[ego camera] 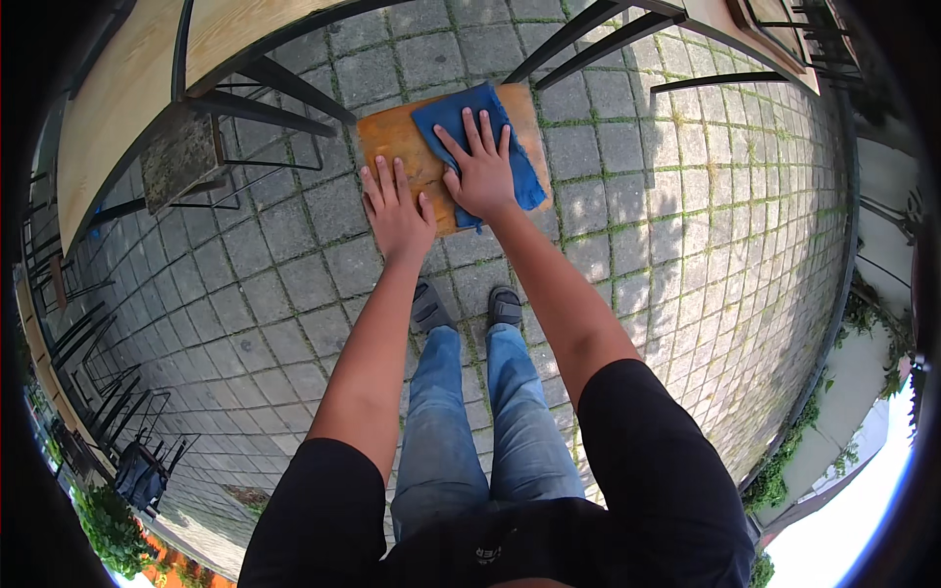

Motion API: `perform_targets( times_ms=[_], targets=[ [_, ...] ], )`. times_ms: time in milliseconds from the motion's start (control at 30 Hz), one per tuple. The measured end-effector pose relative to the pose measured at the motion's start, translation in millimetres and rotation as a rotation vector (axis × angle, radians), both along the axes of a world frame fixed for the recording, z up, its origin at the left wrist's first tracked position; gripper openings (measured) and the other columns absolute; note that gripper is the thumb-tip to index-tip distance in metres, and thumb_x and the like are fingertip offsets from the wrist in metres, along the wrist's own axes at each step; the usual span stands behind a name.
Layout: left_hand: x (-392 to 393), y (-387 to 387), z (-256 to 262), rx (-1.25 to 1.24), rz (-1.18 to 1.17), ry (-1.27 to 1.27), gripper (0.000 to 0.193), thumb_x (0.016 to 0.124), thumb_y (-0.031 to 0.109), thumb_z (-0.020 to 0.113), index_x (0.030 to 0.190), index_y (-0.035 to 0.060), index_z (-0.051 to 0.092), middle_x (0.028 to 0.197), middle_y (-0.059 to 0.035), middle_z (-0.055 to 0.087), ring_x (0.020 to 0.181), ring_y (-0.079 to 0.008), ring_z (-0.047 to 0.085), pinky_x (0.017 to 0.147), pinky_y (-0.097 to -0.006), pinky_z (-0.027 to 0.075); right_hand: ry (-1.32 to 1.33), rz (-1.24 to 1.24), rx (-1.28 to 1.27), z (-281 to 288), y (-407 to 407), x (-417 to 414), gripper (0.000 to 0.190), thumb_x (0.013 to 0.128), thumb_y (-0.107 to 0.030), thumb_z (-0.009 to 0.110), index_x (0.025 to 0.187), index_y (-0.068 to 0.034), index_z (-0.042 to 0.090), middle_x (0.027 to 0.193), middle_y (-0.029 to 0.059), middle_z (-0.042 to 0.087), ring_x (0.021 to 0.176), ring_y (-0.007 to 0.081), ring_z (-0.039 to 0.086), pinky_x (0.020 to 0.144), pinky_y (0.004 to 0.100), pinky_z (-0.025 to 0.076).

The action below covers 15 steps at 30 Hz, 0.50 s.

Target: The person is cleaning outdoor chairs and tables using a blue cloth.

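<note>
A wooden stool seat or small tabletop (382, 136), orange-brown and worn, lies below both hands; its legs are hidden. Across its right half is spread a blue cloth (450, 110) with frayed edges. My right hand (481, 165) rests flat on the cloth, fingers spread, its thumb near the cloth's left edge. On the bare wood at the left lies my left hand (397, 213), palm down with fingers apart, holding nothing.
Long wooden tables (242, 37) with black metal legs stand at the upper left, and another table (742, 33) at the upper right. A worn stool (180, 158) is at the left. Grey paving (294, 228) with grassy joints surrounds my sandalled feet (505, 306). A backpack (141, 474) sits lower left.
</note>
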<state>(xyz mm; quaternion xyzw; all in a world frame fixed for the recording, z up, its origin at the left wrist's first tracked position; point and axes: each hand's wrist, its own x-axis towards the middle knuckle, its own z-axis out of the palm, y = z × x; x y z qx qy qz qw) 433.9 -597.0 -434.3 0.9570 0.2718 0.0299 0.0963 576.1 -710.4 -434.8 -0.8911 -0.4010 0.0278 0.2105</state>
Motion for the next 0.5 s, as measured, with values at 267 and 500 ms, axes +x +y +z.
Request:
perform_targets(
  times_ms=[267, 500],
  targets=[
    [-25.4, -4.7, 9.7, -0.158, -0.228, 0.014, 0.086, 0.104, 0.046, 0.058, 0.169, 0.001, 0.025, 0.178, -0.0177, 0.019, 0.166, -0.0333, 0.013, 0.134, -0.0501, 0.011, 0.096, -0.179, -0.203, 15.6, -109.3, -75.7, 0.075, 0.094, -0.031, 0.058, 0.167, -0.035, 0.04, 0.178, 0.0195, 0.022, 0.164, 0.0463, 0.016, 0.128, 0.0702, 0.009],
    [-22.1, -7.9, 8.4, -0.183, -0.223, 0.011, 0.092, 0.101, 0.051, 0.062, 0.17, 0.0027, 0.024, 0.178, -0.0167, 0.02, 0.166, -0.0333, 0.014, 0.134, -0.0499, 0.013, 0.016, -0.207, -0.18, -2.9, -88.2, 4.9, 0.071, 0.099, -0.032, 0.055, 0.169, -0.033, 0.037, 0.179, 0.0218, 0.017, 0.163, 0.051, 0.015, 0.125, 0.0743, 0.014]
  ],
)
